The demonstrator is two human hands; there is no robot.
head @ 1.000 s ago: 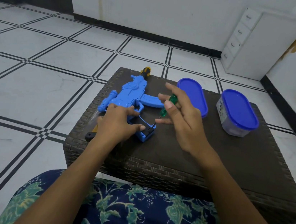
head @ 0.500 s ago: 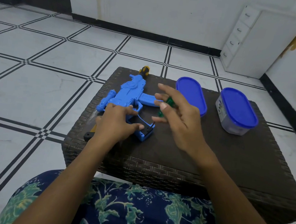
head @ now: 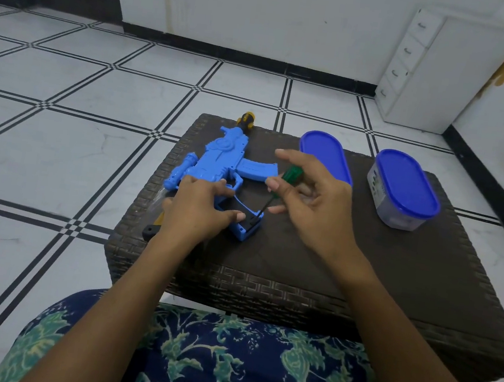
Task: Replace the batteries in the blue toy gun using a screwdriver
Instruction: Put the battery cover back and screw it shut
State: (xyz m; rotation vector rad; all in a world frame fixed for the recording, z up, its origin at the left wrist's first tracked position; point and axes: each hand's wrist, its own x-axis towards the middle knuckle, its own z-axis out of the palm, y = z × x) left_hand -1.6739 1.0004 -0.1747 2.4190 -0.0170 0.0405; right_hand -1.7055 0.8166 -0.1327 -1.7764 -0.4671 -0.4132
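Note:
The blue toy gun (head: 221, 161) lies flat on the dark wicker table (head: 330, 265), muzzle pointing away from me, its grip towards me. My left hand (head: 200, 208) grips the gun's grip, thumb stretched along it towards the black battery cover (head: 251, 219) at the butt end. My right hand (head: 310, 198) pinches a green-handled screwdriver (head: 291, 174) between thumb and fingers. Its dark shaft slants down and its tip meets the battery cover.
A blue oval lid (head: 326, 155) lies flat at the table's far middle. To the right stands a clear oval container (head: 403, 191) with a blue lid. A yellow-black object (head: 245, 119) pokes out beyond the gun's muzzle; another dark piece (head: 151, 229) lies under my left wrist.
My right hand has turned on the screwdriver handle, so the green handle shows more above my thumb. The left hand and the gun have stayed put.

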